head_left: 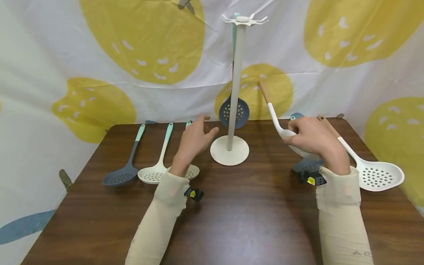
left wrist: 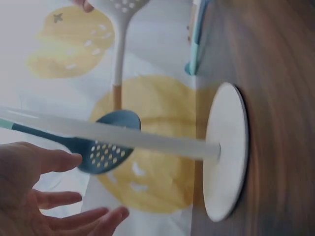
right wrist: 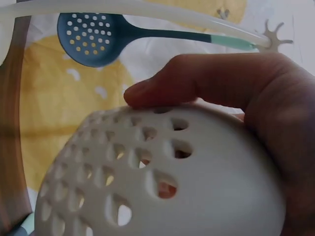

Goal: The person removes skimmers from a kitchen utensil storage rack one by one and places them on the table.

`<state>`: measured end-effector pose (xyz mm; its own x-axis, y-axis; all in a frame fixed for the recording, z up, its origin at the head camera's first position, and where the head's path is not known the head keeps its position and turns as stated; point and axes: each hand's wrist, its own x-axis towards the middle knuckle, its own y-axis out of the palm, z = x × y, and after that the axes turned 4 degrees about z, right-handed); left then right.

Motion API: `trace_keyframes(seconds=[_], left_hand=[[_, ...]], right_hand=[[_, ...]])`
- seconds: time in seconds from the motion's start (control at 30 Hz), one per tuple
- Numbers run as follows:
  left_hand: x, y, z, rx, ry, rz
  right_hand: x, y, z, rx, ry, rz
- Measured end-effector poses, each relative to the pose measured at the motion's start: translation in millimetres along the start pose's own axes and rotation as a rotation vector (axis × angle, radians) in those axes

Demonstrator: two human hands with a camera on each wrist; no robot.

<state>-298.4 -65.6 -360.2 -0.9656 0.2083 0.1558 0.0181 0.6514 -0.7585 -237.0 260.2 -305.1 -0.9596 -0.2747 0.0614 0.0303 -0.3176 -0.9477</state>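
My right hand (head_left: 313, 138) grips a white skimmer (head_left: 274, 117) by its perforated head, above the table. Its wooden handle end tilts up and left. In the right wrist view the thumb presses the rim of the holed head (right wrist: 221, 162). My left hand (head_left: 195, 141) holds nothing; its fingers are loosely bent, left of a white utensil stand (head_left: 229, 156) with hooks on top. A dark blue skimmer (head_left: 243, 112) with a mint handle hangs from the stand, partly behind the pole. In the left wrist view this skimmer (left wrist: 106, 155) appears beyond the fingers.
On the left lie a dark blue skimmer (head_left: 122, 176), a white mint-handled skimmer (head_left: 154, 173) and another white one (head_left: 193, 172) partly behind the left hand. A white wooden-handled skimmer (head_left: 379, 176) lies far right. Another blue one (head_left: 306, 165) is under the right hand. Patterned cloth (head_left: 185, 106) stands behind.
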Motion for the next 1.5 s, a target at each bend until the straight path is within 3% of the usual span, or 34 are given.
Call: trace_keyframes(seconds=[0.13,0.43,0.77,0.93,1.2,1.37,1.5], left_hand=[[9.7,6.2,-8.1,-0.094,0.016,-0.019],[22.5,18.8,-11.0,-0.228,-0.008,-0.060],[29.3,27.6,-6.8,-0.268,0.040,-0.045],[30.1,32.4,-8.0,-0.303,0.054,-0.032],[31.9,36.6,-7.6,-0.346,0.043,-0.103],[31.9,35.6,-7.5,-0.379,0.034,-0.110],[33.0,35.5,-6.2,-0.426,0.066,-0.109]], right_hand=[[6.7,6.8,6.1,0.063,0.007,0.038],[9.8,16.0,16.9,0.045,0.087,0.183],[13.4,30.1,28.9,-0.020,0.172,0.198],[14.8,34.0,32.5,-0.054,0.209,0.255],[16.8,36.1,31.4,-0.097,0.244,0.392],[20.5,43.7,33.7,-0.159,0.237,0.454],[21.8,47.2,37.1,-0.205,0.220,0.485]])
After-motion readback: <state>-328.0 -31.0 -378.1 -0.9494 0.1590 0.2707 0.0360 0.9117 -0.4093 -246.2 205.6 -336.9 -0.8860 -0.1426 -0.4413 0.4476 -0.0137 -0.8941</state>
